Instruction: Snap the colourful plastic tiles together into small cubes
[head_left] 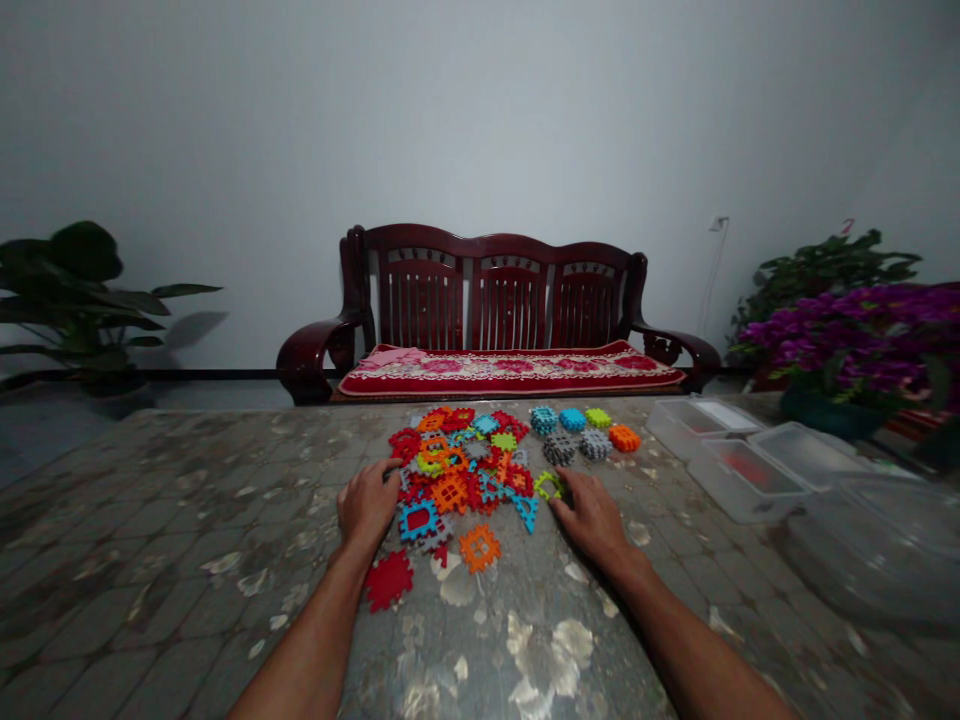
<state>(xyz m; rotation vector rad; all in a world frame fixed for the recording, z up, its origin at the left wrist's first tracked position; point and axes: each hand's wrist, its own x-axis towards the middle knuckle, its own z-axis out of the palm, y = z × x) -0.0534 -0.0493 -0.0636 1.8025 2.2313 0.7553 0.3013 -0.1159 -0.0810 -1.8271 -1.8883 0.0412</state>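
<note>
Centrally, we find a heap of colourful interlocking plastic tiles [457, 470] on the mottled surface [187, 520]. Our left hand [367, 505] and right hand [592, 517] rest palm-down, loosely open, against its near edges, apparently holding nothing.

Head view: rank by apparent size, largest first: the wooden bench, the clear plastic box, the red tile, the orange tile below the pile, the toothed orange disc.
1. Dark wooden bench
2. Clear plastic box
3. Red waffle tile and orange waffle tile: too alike to rank
4. Toothed orange disc: looks smallest, but lies farther away, so unsure
</note>
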